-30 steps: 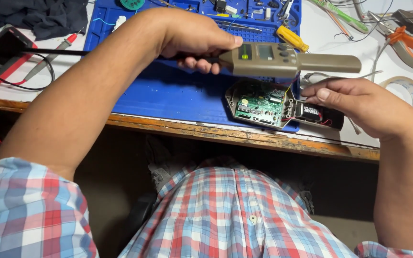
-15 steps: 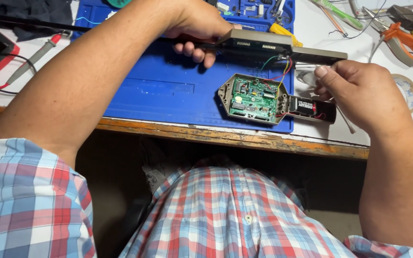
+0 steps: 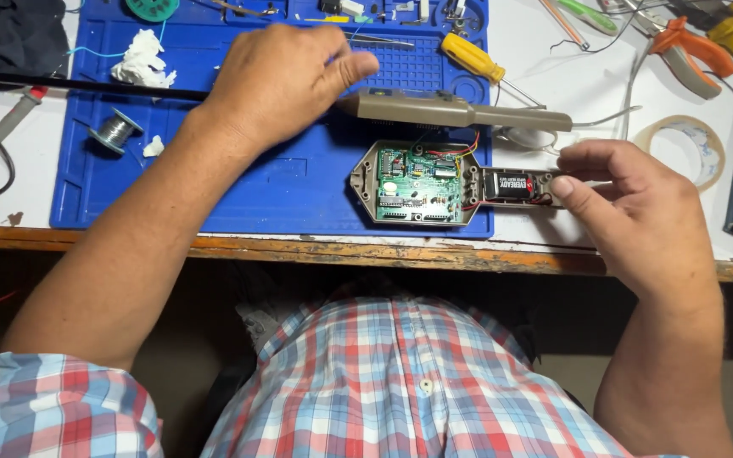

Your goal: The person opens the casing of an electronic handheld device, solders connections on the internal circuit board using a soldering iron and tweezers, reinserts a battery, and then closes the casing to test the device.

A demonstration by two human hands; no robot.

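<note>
From the head camera, looking down: the left hand (image 3: 277, 80) lies knuckles-up over the blue work mat (image 3: 239, 182), fingers curled loosely and stretched toward the end of a long grey-tan housing half (image 3: 451, 110). Its fingertips are at or on that end, but whether they grip it cannot be told. Just below the fingertips lies the other, open housing half (image 3: 417, 182), a green circuit board (image 3: 413, 180) showing inside, red and yellow wires leading off it. The right hand (image 3: 629, 208) is partly closed, thumb and fingers pinching the narrow end of this open half, where a black battery (image 3: 515, 183) sits in its bay, right beside the thumb tip. Beyond the right hand's knuckles rests a roll of clear tape (image 3: 689, 148); further off are orange-handled pliers (image 3: 685, 47). A yellow-handled screwdriver (image 3: 472, 55) lies between the two hands, above the grey-tan half. Well left of the left wrist sits a small solder spool (image 3: 114, 130) on the bench (image 3: 316, 246).
</note>
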